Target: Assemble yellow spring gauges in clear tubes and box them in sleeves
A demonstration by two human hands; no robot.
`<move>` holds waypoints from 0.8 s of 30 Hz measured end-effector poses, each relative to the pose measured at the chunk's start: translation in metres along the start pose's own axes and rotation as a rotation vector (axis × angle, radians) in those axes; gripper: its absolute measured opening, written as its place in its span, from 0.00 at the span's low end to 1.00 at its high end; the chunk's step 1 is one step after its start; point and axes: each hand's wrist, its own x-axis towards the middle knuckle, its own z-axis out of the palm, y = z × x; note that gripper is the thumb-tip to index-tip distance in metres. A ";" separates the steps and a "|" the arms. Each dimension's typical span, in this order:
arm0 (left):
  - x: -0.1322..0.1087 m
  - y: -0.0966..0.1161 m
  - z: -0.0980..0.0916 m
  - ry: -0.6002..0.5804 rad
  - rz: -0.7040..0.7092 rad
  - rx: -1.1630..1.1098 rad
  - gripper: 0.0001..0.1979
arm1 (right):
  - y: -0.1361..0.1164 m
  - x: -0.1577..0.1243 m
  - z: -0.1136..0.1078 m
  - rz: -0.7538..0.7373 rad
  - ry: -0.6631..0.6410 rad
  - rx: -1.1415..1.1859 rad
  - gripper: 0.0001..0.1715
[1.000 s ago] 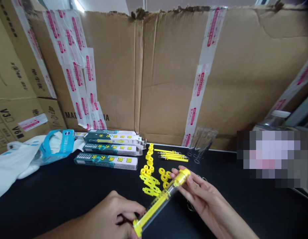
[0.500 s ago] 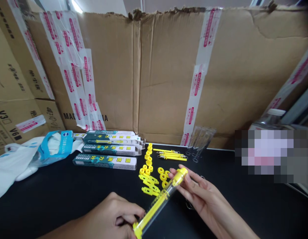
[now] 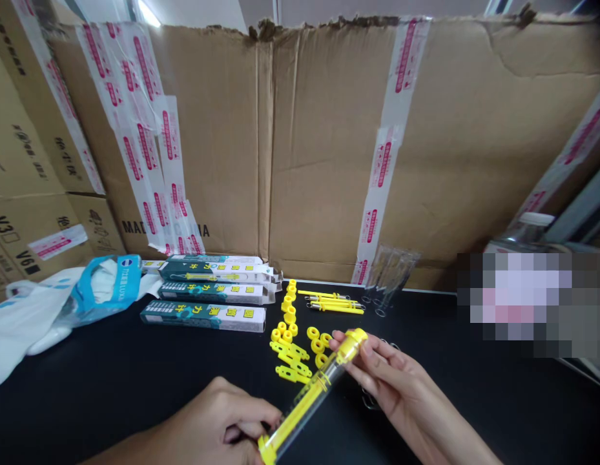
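Observation:
A tubular spring scale (image 3: 304,402), a clear tube with yellow end caps and a yellow rod inside, slants across the front of the table. My left hand (image 3: 222,420) grips its lower end; some of those fingers are hidden behind the hand. My right hand (image 3: 394,374) holds the upper end, thumb and fingers closed around the yellow cap. Just beyond the tube lie flat yellow plates (image 3: 292,361), yellow rings (image 3: 318,345) and small yellow collars (image 3: 284,332). Wire hooks (image 3: 370,400) show partly behind my right hand.
Printed boxes (image 3: 203,316) lie at the back left beside a blue-and-white packet (image 3: 108,281). Yellow rods with springs (image 3: 333,302) and upright clear tubes (image 3: 391,274) stand farther back. A cardboard wall (image 3: 319,161) closes off the rear. A bottle (image 3: 535,226) is at far right.
Both hands keep their hold on the spring scale. Its upper end has shifted very slightly right and down; the parts on the table look unmoved.

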 end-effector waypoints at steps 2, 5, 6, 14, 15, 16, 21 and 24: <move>0.000 -0.001 0.000 0.000 0.002 0.000 0.11 | 0.000 0.000 0.000 0.010 0.001 -0.013 0.12; 0.000 -0.001 0.000 0.000 -0.003 0.012 0.10 | -0.002 -0.001 0.000 0.033 -0.003 0.010 0.11; 0.000 -0.001 0.000 -0.006 -0.003 0.013 0.09 | -0.002 -0.001 0.001 0.035 -0.005 0.023 0.10; -0.001 0.001 -0.001 -0.009 0.043 0.082 0.08 | -0.001 0.001 -0.001 0.027 -0.032 0.050 0.16; 0.000 0.001 -0.001 -0.007 0.048 0.085 0.08 | -0.001 0.001 -0.002 0.027 -0.036 0.041 0.14; 0.000 0.000 -0.001 -0.005 0.049 0.090 0.08 | -0.001 0.001 -0.002 0.021 -0.035 0.034 0.13; -0.001 -0.003 -0.001 0.023 0.073 0.165 0.08 | -0.003 -0.004 0.003 -0.023 -0.014 0.027 0.08; -0.002 -0.005 -0.001 0.039 0.111 0.213 0.08 | -0.005 -0.005 0.004 0.002 -0.021 0.031 0.07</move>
